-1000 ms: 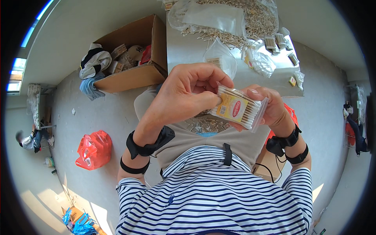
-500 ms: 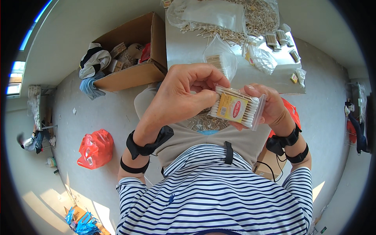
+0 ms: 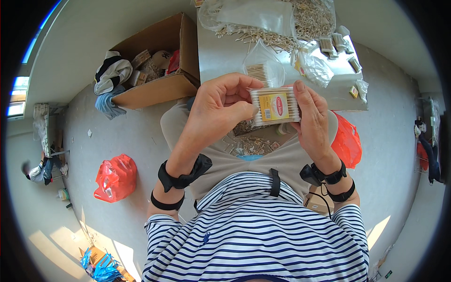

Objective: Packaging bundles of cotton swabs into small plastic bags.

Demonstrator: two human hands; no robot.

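A small clear bag of cotton swabs (image 3: 293, 105) with a yellow and red label is held up above my lap. My right hand (image 3: 314, 117) grips its right end, thumb upright along the edge and the other fingers mostly hidden behind. At the left end my left hand (image 3: 218, 104) is closed, thumb and forefinger on the edge of the bag. Just beyond the hands, on the table, a clear plastic pouch (image 3: 277, 73) has a row of swabs inside.
A metal table (image 3: 221, 56) bears a heap of loose swabs (image 3: 312, 21) and several small packs at its right. Left of it stands an open cardboard box (image 3: 157, 91) with cloth and packs. Red bags (image 3: 115, 178) lie either side of me; stray swabs (image 3: 256, 144) lie between my legs.
The bag of swabs has turned to lie nearly level and shifted slightly left and up. My right hand has swung upright, its thumb now along the bag's right edge.
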